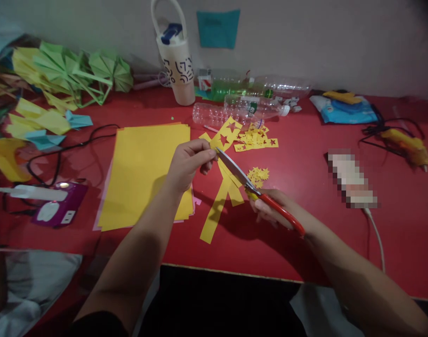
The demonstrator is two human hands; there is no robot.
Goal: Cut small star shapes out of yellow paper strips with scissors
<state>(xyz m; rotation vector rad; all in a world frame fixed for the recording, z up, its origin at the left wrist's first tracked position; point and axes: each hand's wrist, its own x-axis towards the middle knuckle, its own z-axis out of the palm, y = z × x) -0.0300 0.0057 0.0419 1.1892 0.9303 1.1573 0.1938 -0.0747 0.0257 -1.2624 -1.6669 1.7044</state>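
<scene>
Scissors meet star-cut yellow paper

At far left, a yellow glue gun [5,159] lies by a purple power strip [61,210], with folded green paper [59,63] behind. Next comes a stack of yellow sheets [143,168] on the red table [287,267], the left forearm crossing over it. The left hand [191,161] is closed in a pinch, apparently on the near end of a yellow strip with star-shaped holes [228,133]; how much paper sits between the fingers is hidden. Plain yellow strips [214,217] lie crossed beneath. The scissors [242,176] point toward the pinch, blades nearly together, tips just beside the fingertips. Small yellow stars [258,177] are heaped beyond the blades. The right hand [270,208] is wrapped around the red handles. Farther right are a blurred-out device [352,178] and another yellow glue gun [407,145].

The step in hand looks like fine cutting of star shapes. The next move calls for a steady pinch, fingertips clear of the blades, and small snips with the tips.
</scene>
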